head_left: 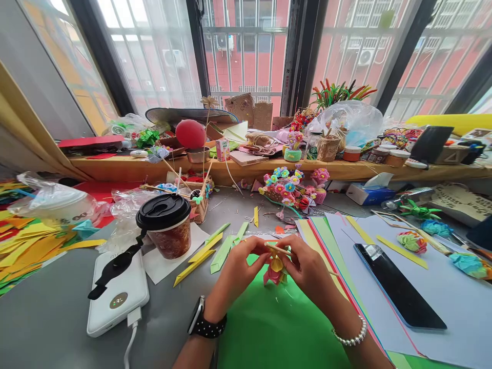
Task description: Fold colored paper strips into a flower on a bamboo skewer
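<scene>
Above a green sheet (pixel 280 328), both my hands meet at a small folded-paper flower (pixel 274 277) in pink and yellow. My left hand (pixel 238 266) pinches its upper edge between thumb and fingers. In my right hand (pixel 309 264) is a thin pale stick (pixel 279 249), its tip against the top of the paper; its other end pokes out past the hand. Fingers hide part of the flower. Left of my hands lie folded green paper strips (pixel 223 254) and yellow paper strips (pixel 198 261).
A lidded coffee cup (pixel 171 243) and a white power bank (pixel 117 292) with a cable stand at left. To the right, a phone (pixel 400 287) lies on stacked coloured paper (pixel 453 328) near finished paper flowers (pixel 412 241). Craft clutter fills the wooden sill (pixel 154 166) behind.
</scene>
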The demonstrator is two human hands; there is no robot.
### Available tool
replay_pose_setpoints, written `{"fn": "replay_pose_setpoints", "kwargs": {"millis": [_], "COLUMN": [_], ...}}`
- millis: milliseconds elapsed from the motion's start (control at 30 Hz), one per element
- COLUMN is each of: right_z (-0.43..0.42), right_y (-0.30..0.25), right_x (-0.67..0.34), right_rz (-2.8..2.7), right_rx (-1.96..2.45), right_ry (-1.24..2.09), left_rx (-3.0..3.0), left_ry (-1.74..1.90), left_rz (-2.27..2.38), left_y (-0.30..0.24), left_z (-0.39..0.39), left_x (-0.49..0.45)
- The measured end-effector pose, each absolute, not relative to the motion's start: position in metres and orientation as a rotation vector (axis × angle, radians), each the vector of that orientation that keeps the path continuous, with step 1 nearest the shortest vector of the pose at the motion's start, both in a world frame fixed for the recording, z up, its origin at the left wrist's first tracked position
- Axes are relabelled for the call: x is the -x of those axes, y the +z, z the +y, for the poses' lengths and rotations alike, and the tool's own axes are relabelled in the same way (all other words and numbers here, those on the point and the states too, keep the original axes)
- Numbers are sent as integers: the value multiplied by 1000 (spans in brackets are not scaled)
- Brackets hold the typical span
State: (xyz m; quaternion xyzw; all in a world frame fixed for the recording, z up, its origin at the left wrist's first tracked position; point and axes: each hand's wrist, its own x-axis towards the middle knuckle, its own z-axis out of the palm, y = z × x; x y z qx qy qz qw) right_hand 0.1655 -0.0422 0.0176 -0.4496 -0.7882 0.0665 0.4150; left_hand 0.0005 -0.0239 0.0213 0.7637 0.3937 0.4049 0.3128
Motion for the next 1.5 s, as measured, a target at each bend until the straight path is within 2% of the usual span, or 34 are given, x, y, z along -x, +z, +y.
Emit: {"fn": "replay_pose_setpoints", "kwargs": {"millis": [567,1167,1500], "right_z": [-40,-42,-43], "right_y": [12,9,14], "right_x": [-164,-158,-163], "right_rz": [-2091,-1979,-2116], "right_rx": [1119,1078,1031], "right_ry": [-35,-181,-182], "left_rx": [-2233,-2178,-2254], "left_ry": [965,1195,1131], "left_rz": [1183,1196,1200], "left_y": [17,15,18], "left_z": [-26,-25,-29], "left_x": [-2,-9,-7]}}
